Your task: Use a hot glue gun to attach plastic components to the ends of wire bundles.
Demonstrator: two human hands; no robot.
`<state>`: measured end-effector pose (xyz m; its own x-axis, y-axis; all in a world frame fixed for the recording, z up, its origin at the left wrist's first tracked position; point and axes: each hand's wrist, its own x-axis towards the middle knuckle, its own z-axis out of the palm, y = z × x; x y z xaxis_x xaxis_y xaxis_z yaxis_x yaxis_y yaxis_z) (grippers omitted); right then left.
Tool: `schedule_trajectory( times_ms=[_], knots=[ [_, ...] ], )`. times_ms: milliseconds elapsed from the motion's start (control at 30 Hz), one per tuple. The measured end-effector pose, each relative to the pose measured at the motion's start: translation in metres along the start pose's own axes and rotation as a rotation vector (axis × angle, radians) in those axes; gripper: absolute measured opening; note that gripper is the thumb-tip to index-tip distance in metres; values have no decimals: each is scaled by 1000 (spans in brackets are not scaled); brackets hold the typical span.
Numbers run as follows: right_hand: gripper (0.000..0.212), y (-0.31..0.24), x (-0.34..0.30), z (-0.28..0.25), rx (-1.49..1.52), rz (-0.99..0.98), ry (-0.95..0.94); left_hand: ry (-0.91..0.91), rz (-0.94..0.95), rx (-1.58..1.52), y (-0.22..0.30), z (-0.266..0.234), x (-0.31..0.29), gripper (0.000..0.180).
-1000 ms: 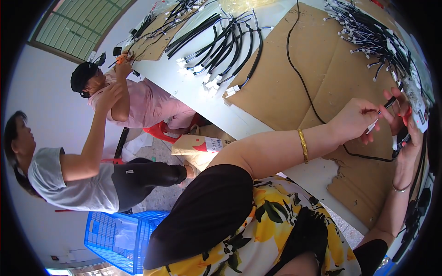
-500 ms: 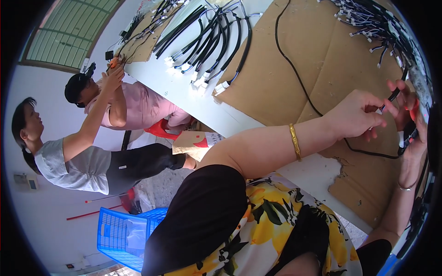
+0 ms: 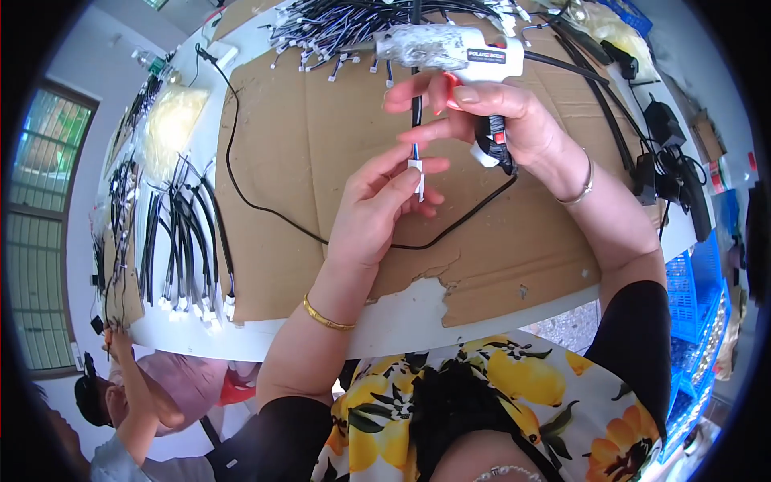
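Observation:
My left hand (image 3: 371, 205) pinches a white plug connector (image 3: 417, 183) at the lower end of a thin wire harness, below its black sleeve (image 3: 417, 112). My right hand (image 3: 522, 120) is wrapped round the handle of a white heat gun (image 3: 450, 52), whose nozzle end is covered in a silvery, crumpled wrap and points left. The right fingertips come close to the sleeve; whether they touch it I cannot tell. The sleeve runs upward past the nozzle. From the handle's base a black cord (image 3: 438, 238) loops over the cardboard sheet (image 3: 281, 161).
Many sleeved harnesses (image 3: 321, 36) are heaped at the far edge. Further ones (image 3: 181, 241) lie at left beside a clear plastic bag (image 3: 173, 120). Black adapters (image 3: 662, 124) stand at right, with blue crates (image 3: 695, 297) below. Two other people (image 3: 173, 386) work at lower left.
My view has swung round, so both hands and the heat gun now sit near the middle instead of the right rim. The left hand still pinches the harness end; the right still holds the gun.

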<state>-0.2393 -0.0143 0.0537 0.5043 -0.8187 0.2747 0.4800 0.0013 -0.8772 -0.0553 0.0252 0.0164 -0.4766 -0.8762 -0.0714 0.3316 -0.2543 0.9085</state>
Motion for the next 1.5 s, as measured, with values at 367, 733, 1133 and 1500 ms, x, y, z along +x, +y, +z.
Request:
schedule_trajectory(
  times_ms=[367,733,1133,1500],
  knots=[
    [30,-7,-1,-3,19,-52,-45,23,23,186,-2,4,4,25],
    [35,-17,2,-3,21,-95,-81,96,307,421,-2,3,2,21],
    [28,-18,-4,-24,-33,-57,-62,69,317,419,0,1,1,15],
    [29,-20,-1,-22,-73,-54,-47,51,104,268,3,-4,3,9]
  ],
)
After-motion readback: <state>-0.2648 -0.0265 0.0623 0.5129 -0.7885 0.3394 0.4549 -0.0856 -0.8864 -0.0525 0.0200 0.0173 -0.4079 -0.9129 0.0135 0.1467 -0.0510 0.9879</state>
